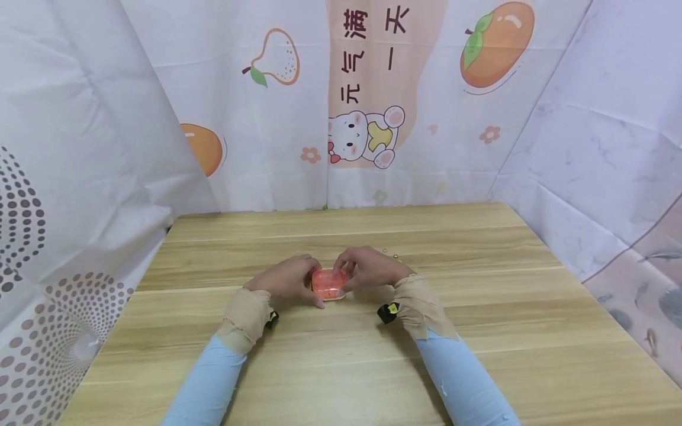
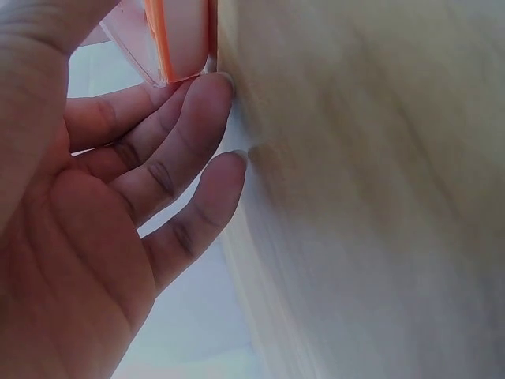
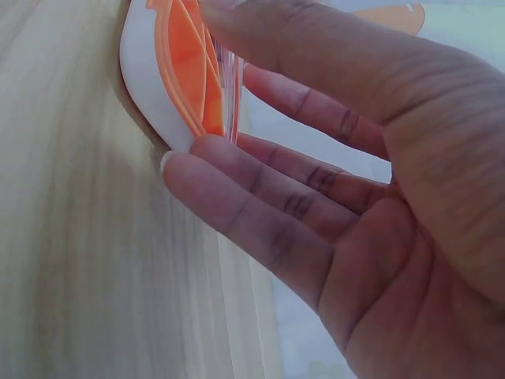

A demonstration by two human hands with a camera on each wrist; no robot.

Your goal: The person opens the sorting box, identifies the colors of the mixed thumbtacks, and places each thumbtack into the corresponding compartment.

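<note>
A small plastic box (image 1: 326,285) with an orange inside and a clear cover sits on the wooden table between both hands. My left hand (image 1: 292,278) holds its left side, thumb toward the near edge and fingers round the far side. In the left wrist view the fingers curl at the box's end, its orange rim (image 2: 158,35) showing above them. My right hand (image 1: 367,269) grips the right side with thumb and fingers. Orange dividers (image 3: 185,59) over a white base (image 3: 142,79) show in the right wrist view, beside the clear lid (image 3: 231,99), which stands at an angle to them.
Two tiny ring-like pieces (image 1: 395,256) lie on the table (image 1: 341,361) just behind the right hand. Printed curtains (image 1: 288,118) hang along the table's back and sides. A small black camera (image 1: 388,312) is strapped at the right wrist.
</note>
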